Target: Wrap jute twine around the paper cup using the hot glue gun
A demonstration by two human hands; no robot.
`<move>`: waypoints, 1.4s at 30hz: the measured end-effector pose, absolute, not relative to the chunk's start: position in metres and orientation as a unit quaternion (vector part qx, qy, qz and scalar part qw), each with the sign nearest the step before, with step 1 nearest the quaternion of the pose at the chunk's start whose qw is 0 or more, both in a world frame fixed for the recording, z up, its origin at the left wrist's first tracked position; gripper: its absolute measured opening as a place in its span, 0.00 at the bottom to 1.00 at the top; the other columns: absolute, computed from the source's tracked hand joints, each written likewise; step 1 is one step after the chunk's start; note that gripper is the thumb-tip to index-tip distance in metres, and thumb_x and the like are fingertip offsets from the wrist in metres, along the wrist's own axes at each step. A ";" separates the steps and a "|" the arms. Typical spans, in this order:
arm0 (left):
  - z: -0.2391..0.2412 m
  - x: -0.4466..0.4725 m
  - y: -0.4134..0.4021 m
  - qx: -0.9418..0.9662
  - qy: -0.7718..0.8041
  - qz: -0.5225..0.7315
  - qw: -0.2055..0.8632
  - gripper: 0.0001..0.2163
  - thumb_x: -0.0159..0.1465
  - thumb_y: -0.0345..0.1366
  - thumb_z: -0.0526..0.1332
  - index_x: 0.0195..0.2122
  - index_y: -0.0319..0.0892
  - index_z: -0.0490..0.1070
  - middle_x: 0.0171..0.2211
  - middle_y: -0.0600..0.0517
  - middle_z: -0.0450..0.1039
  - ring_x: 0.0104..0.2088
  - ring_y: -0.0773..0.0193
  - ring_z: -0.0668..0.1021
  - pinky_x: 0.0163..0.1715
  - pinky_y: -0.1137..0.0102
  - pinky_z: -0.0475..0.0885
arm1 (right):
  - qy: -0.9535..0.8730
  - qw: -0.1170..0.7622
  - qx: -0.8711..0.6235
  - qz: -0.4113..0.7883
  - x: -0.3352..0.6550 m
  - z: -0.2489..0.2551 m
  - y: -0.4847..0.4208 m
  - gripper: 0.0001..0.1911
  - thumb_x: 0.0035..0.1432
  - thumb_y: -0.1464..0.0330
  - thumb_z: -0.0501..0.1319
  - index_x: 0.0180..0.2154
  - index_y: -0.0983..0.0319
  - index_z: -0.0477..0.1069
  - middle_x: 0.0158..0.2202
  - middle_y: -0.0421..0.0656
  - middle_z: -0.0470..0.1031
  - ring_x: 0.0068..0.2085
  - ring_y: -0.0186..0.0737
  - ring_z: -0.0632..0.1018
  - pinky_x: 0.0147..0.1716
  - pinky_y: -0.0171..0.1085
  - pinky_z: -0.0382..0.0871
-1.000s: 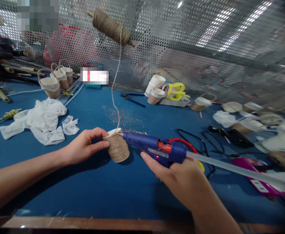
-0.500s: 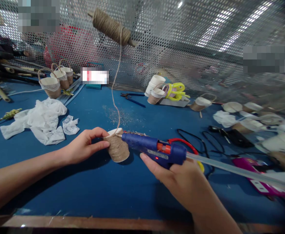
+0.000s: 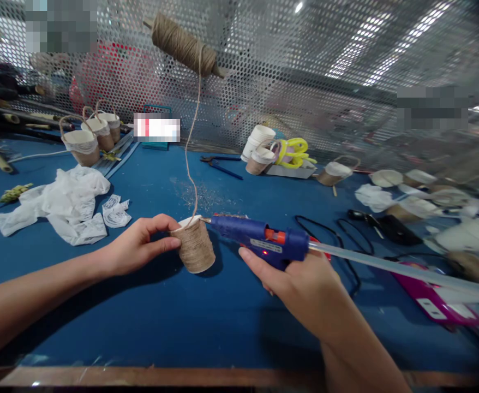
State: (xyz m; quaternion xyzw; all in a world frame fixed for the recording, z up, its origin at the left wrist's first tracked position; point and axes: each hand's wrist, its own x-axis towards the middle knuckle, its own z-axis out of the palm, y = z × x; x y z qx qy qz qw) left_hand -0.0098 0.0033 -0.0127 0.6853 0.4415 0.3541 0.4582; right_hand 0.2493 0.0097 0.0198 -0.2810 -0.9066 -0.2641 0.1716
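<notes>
My left hand (image 3: 149, 243) pinches the rim of a small paper cup (image 3: 197, 245) wrapped in brown twine, held tilted over the blue table. From the cup's rim the loose twine (image 3: 188, 164) runs up to a spool (image 3: 184, 45) on the mesh panel. My right hand (image 3: 300, 289) grips a blue hot glue gun (image 3: 259, 237) with its red light lit. The gun's metal nozzle points left, right at the upper edge of the cup. A long clear glue stick (image 3: 387, 267) sticks out of the gun's back.
White lace (image 3: 70, 202) lies at left, with several handled cups (image 3: 84, 147) behind it. Pliers (image 3: 223, 165), white cups (image 3: 258, 142) and yellow-handled scissors (image 3: 294, 153) sit at the back. At right are a black cable (image 3: 348, 273), a magenta power strip (image 3: 433, 300) and more cups (image 3: 335, 172).
The glue gun's nozzle has drawn back slightly to the right, from the cup's wrapped side to its rim edge. The cup has turned a little in my left hand.
</notes>
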 end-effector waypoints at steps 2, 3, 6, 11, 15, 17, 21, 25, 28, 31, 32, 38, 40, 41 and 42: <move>-0.012 -0.009 0.003 0.685 0.444 0.354 0.457 0.07 0.60 0.36 0.56 0.32 0.37 0.69 0.34 0.48 0.72 0.38 0.62 0.73 0.41 0.66 0.66 | -0.907 0.168 -0.281 -0.264 0.249 0.021 0.009 0.22 0.52 0.82 0.52 0.38 0.55 0.78 0.20 0.43 0.74 0.21 0.40 0.74 0.21 0.36 0.67; -0.012 -0.009 0.003 0.685 0.445 0.354 0.456 0.07 0.60 0.36 0.56 0.32 0.37 0.69 0.34 0.48 0.72 0.37 0.62 0.72 0.41 0.66 0.66 | -0.909 0.167 -0.277 -0.263 0.249 0.023 0.008 0.23 0.52 0.82 0.51 0.37 0.55 0.78 0.19 0.43 0.74 0.20 0.40 0.74 0.21 0.36 0.68; -0.011 -0.009 0.003 0.684 0.447 0.354 0.456 0.07 0.60 0.36 0.56 0.31 0.38 0.68 0.34 0.49 0.71 0.37 0.62 0.72 0.41 0.66 0.66 | -0.914 0.165 -0.269 -0.253 0.248 0.027 0.005 0.24 0.52 0.83 0.48 0.36 0.56 0.78 0.15 0.41 0.70 0.17 0.37 0.71 0.20 0.35 0.67; -0.011 -0.008 0.003 0.685 0.442 0.352 0.461 0.07 0.60 0.36 0.55 0.32 0.37 0.68 0.34 0.49 0.70 0.37 0.63 0.72 0.41 0.66 0.66 | -0.920 0.177 -0.305 -0.170 0.245 0.026 0.000 0.25 0.57 0.80 0.45 0.36 0.55 0.78 0.16 0.40 0.71 0.21 0.38 0.75 0.28 0.37 0.71; -0.012 -0.008 0.003 0.687 0.447 0.353 0.451 0.07 0.60 0.36 0.55 0.33 0.37 0.68 0.34 0.48 0.70 0.37 0.62 0.71 0.41 0.65 0.66 | -0.898 0.239 -0.364 -0.061 0.238 0.024 -0.005 0.19 0.60 0.71 0.49 0.33 0.56 0.78 0.19 0.40 0.74 0.24 0.40 0.77 0.28 0.37 0.72; -0.012 -0.008 0.003 0.691 0.446 0.353 0.445 0.07 0.61 0.36 0.55 0.33 0.37 0.68 0.34 0.48 0.70 0.37 0.62 0.71 0.40 0.65 0.66 | -0.874 0.257 -0.412 -0.005 0.235 0.025 -0.007 0.15 0.59 0.67 0.52 0.32 0.56 0.78 0.20 0.40 0.75 0.24 0.40 0.77 0.26 0.36 0.73; -0.012 -0.008 0.004 0.697 0.442 0.348 0.445 0.07 0.61 0.36 0.54 0.34 0.38 0.68 0.35 0.48 0.70 0.37 0.62 0.71 0.41 0.65 0.65 | -0.856 0.268 -0.438 0.057 0.234 0.026 -0.007 0.11 0.57 0.66 0.54 0.33 0.58 0.76 0.24 0.40 0.78 0.25 0.39 0.78 0.25 0.34 0.73; -0.012 -0.009 0.004 0.697 0.435 0.344 0.455 0.07 0.61 0.36 0.54 0.34 0.37 0.67 0.35 0.48 0.69 0.38 0.61 0.71 0.42 0.65 0.65 | -0.877 0.255 -0.407 0.007 0.241 0.028 -0.002 0.13 0.58 0.68 0.54 0.29 0.55 0.77 0.19 0.39 0.74 0.24 0.39 0.77 0.25 0.34 0.72; -0.013 -0.011 0.005 0.697 0.426 0.345 0.462 0.07 0.61 0.36 0.54 0.32 0.38 0.67 0.36 0.48 0.69 0.39 0.61 0.71 0.42 0.65 0.65 | -0.863 0.254 -0.436 -0.002 0.243 0.030 0.002 0.13 0.57 0.66 0.56 0.25 0.55 0.76 0.11 0.37 0.67 0.17 0.38 0.73 0.18 0.34 0.68; -0.013 -0.012 0.006 0.700 0.415 0.344 0.468 0.06 0.61 0.35 0.54 0.32 0.38 0.67 0.36 0.48 0.69 0.39 0.62 0.71 0.43 0.65 0.65 | -0.834 0.259 -0.486 0.043 0.239 0.035 0.006 0.11 0.56 0.65 0.58 0.24 0.56 0.75 0.06 0.34 0.60 0.10 0.35 0.66 0.11 0.34 0.62; -0.013 -0.012 0.006 0.701 0.414 0.341 0.470 0.06 0.61 0.35 0.54 0.32 0.38 0.67 0.36 0.48 0.69 0.40 0.62 0.71 0.43 0.65 0.65 | -0.827 0.258 -0.495 0.063 0.237 0.037 0.007 0.10 0.55 0.65 0.58 0.25 0.56 0.75 0.06 0.33 0.60 0.09 0.34 0.64 0.10 0.34 0.61; -0.014 -0.013 0.006 0.705 0.413 0.339 0.467 0.05 0.62 0.34 0.54 0.32 0.39 0.67 0.37 0.49 0.70 0.40 0.62 0.72 0.44 0.65 0.66 | -0.809 0.251 -0.517 0.126 0.232 0.043 0.010 0.07 0.54 0.67 0.59 0.28 0.58 0.74 0.10 0.32 0.67 0.08 0.31 0.64 0.08 0.32 0.58; -0.014 -0.013 0.007 0.705 0.412 0.341 0.465 0.05 0.62 0.34 0.55 0.32 0.39 0.67 0.37 0.49 0.70 0.41 0.62 0.72 0.44 0.66 0.66 | -0.810 0.254 -0.515 0.118 0.233 0.041 0.010 0.07 0.54 0.67 0.58 0.29 0.58 0.74 0.09 0.32 0.65 0.07 0.32 0.64 0.08 0.32 0.58; -0.014 -0.013 0.007 0.706 0.410 0.342 0.465 0.05 0.61 0.34 0.55 0.32 0.39 0.67 0.37 0.49 0.70 0.41 0.62 0.72 0.44 0.66 0.66 | -0.810 0.257 -0.515 0.113 0.233 0.041 0.010 0.07 0.55 0.66 0.58 0.29 0.58 0.74 0.08 0.31 0.64 0.07 0.32 0.64 0.08 0.33 0.58; -0.014 -0.013 0.007 0.707 0.409 0.341 0.465 0.05 0.61 0.34 0.55 0.32 0.39 0.67 0.37 0.49 0.70 0.41 0.62 0.72 0.44 0.66 0.66 | -0.811 0.259 -0.513 0.107 0.233 0.040 0.009 0.07 0.55 0.66 0.58 0.29 0.58 0.74 0.08 0.32 0.64 0.07 0.32 0.64 0.08 0.32 0.58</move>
